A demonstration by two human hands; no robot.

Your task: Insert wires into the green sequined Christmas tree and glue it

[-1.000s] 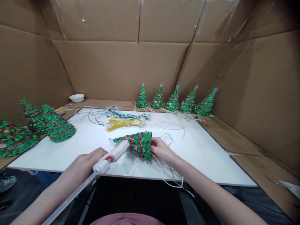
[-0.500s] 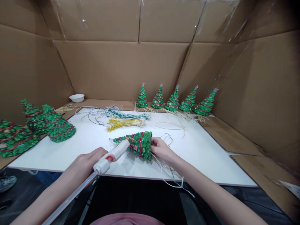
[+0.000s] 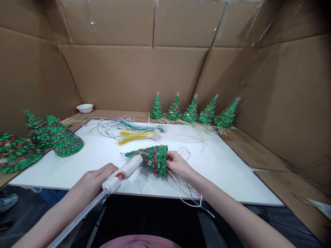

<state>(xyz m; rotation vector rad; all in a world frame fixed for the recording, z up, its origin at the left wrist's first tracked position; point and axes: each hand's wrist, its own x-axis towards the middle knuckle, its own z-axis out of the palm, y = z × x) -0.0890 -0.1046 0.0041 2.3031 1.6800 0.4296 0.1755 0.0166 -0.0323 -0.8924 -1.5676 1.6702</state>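
Basically nothing has moved in the last second: left hand (image 3: 97, 179) still has its fingers wrapped around the glue gun (image 3: 124, 173), nozzle against the little tree (image 3: 151, 158), which the right hand (image 3: 177, 164) grips by its base near the desk's (image 3: 227, 165) front edge. Looks like a steady glue hold.

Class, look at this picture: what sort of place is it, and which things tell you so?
Probably a craft assembly bench: a glue gun against a small glittery Christmas tree, a row of finished trees and wire bundles.

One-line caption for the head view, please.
Left hand aims a white glue gun at a small green tree held sideways by the right hand over a white board.
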